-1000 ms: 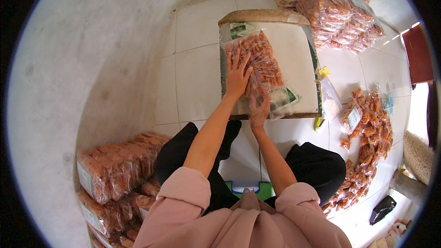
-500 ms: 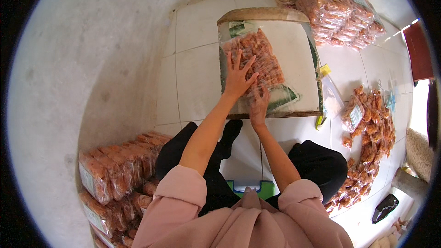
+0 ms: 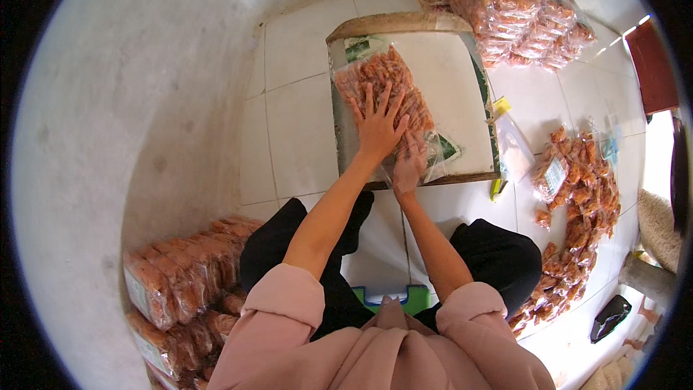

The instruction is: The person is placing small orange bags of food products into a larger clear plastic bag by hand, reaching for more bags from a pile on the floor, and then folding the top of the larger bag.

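A clear plastic bag packed with orange snack sticks lies flat on a low white board on the tiled floor. The left hand presses down on the bag, palm flat, fingers spread wide. The right hand lies at the bag's near, open end, under the clear plastic; its grip cannot be made out. Stacks of filled bags stand beyond the board, more bags sit at the left, and loose snacks lie heaped at the right.

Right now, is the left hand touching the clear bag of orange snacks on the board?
Touching. The head view shows the left hand spread flat, palm down, on the clear bag of orange snacks, fingers pressed onto the plastic with no gap.
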A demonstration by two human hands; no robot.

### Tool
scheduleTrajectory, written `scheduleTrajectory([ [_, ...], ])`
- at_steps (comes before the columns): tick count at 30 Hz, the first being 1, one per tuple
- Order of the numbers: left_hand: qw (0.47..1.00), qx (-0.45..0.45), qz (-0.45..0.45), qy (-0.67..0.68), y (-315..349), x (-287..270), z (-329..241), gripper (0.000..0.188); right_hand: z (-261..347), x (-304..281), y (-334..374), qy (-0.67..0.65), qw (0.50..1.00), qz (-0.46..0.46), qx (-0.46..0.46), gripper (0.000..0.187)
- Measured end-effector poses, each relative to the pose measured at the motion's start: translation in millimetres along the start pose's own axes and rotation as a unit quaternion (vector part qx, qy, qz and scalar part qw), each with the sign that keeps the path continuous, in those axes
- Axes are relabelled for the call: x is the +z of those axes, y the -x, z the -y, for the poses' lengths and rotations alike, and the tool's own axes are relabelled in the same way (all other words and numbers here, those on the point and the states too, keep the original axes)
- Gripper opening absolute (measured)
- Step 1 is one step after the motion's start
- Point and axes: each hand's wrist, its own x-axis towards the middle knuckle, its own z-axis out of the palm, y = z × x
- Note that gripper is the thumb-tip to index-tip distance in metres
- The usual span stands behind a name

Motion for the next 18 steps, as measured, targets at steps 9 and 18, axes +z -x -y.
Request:
scheduleTrajectory([
  [9, 0.998, -0.022, 0.015, 0.049, -5.1, -5.7, 6.4, 0.056, -15.7, -6.3, 8.4, -0.020, 0.997, -0.004, -0.069, 0.033],
  [18, 0.999, 0.019, 0.033, -0.024, -5.1, -12.6, 0.5, 0.063, -18.9, 1.9, 4.7, -0.025, 0.991, 0.050, -0.123, 0.035],
])
